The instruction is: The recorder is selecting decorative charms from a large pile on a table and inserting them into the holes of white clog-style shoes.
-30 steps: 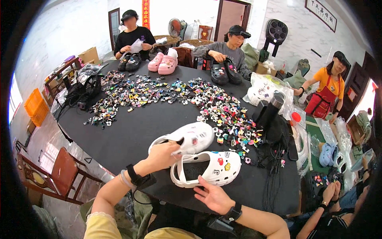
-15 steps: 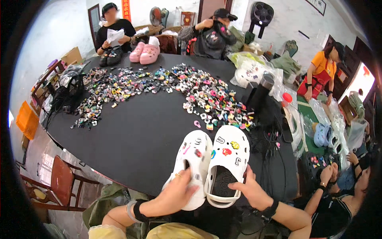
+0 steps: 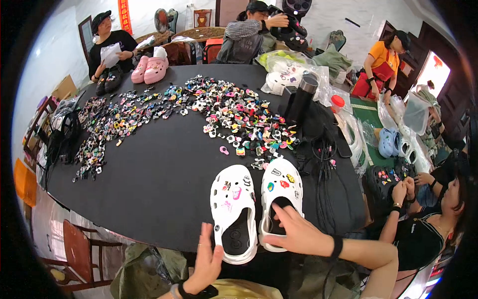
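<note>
Two white clogs with colourful shoe charms lie side by side at the table's near edge, toes pointing away. Along the heel side of the left clog [image 3: 219,182] is my left hand [image 3: 205,264], its fingers stretched out and holding nothing. My right hand [image 3: 298,231] reaches over the opening of the right clog [image 3: 294,202], thumb and fingers apart. It hides part of that clog's heel and strap; whether the fingertips touch the clog I cannot tell. Beyond the toes spreads a big pile of loose shoe charms [image 3: 234,112].
The black table [image 3: 149,189] also bears pink clogs [image 3: 156,70], a dark tumbler [image 3: 304,97] and black cables [image 3: 324,164]. Across it, one person holds white paper and another lifts a black bag-like thing. At right, people work by a green table [image 3: 366,117] with more clogs.
Both clogs, formerly held tilted in my hands, now lie flat on the table. My left hand has let go and moved down-left; my right hand has opened. The view has shifted rightward.
</note>
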